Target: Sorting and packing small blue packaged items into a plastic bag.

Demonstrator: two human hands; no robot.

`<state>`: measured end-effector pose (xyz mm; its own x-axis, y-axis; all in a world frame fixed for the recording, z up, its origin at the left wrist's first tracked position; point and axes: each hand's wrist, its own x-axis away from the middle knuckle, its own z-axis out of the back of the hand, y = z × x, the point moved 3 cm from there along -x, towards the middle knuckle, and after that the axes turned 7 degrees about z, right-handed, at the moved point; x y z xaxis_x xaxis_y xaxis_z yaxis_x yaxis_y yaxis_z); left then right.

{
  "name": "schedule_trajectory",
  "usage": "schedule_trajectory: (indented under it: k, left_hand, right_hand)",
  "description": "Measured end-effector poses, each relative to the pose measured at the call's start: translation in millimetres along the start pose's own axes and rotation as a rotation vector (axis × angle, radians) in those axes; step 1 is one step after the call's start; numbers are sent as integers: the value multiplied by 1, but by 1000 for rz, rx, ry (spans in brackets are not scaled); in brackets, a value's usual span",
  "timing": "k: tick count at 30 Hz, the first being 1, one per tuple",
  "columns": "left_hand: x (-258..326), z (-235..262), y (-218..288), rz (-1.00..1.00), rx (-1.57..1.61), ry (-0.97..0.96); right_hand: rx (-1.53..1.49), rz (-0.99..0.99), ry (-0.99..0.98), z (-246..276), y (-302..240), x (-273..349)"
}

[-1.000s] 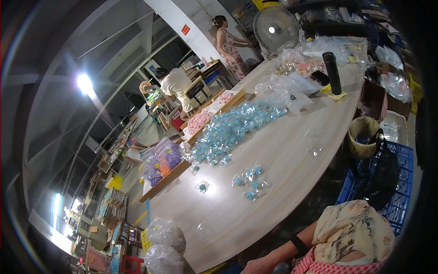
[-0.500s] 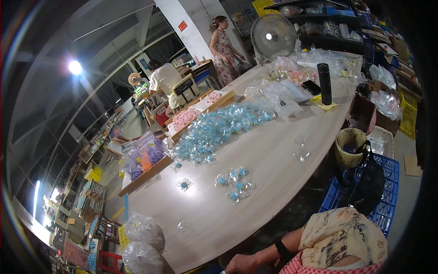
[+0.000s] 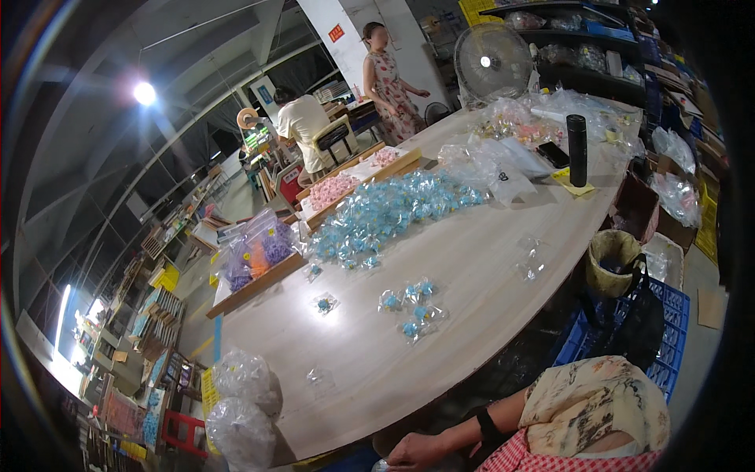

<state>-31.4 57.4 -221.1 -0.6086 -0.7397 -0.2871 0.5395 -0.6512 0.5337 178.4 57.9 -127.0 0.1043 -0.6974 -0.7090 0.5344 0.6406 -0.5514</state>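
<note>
Probably, slipping is the main risk: the small glossy clear-film packets with blue pieces [image 3: 419,313] lie loosely grouped on the pale, wood-grained worktop [image 3: 377,377], and a brushing sleeve could sweep them toward its curved edge. The flat, seemingly empty clear-film packets [image 3: 531,267] close to that edge might drift off if the round grey fan [image 3: 494,64] blows. Farther back, the crinkled heap of blue-filled packets [image 3: 385,216] could spill over the straight wooden strip [image 3: 405,163] into the matte pink pieces [image 3: 332,191].

Of the person's hands, only the bare right hand [image 3: 417,452] shows, curled at the lower edge, well apart from the grouped packets; whether it grips anything cannot be told. The left is out of sight. Puffy, wrinkled clear plastic bundles [image 3: 242,433] sit at the near-left corner, rounded and soft-looking.
</note>
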Motion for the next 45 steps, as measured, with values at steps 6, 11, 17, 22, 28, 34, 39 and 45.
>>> schedule_trajectory:
  k: [6, 11, 17, 22, 28, 34, 39, 45]
  left_hand:
    - [-46, 68, 119, -210, -43, 171]
    - [-42, 66, 115, -179, -87, 171]
    - [-43, 68, 115, -174, -82, 144]
    - [-36, 65, 101, -149, -122, 130]
    - [-44, 90, 101, 57, -123, 330]
    - [-50, 86, 93, 32, -116, 184]
    - [-38, 78, 94, -171, -292, 159]
    - [-45, 81, 108, 11, -292, 84]
  right_hand:
    - [-38, -32, -12, 2, -2, -1]
    - [-15, -7, 16, -3, 1, 2]
    - [-29, -35, -10, -4, 0, 1]
    - [-59, -20, -26, -8, 3, 0]
    - [-61, -37, -34, -10, 2, -1]
    - [-43, -10, -25, -24, 14, 8]
    - [-31, 29, -58, -17, 7, 7]
    - [-20, 27, -74, -17, 8, 8]
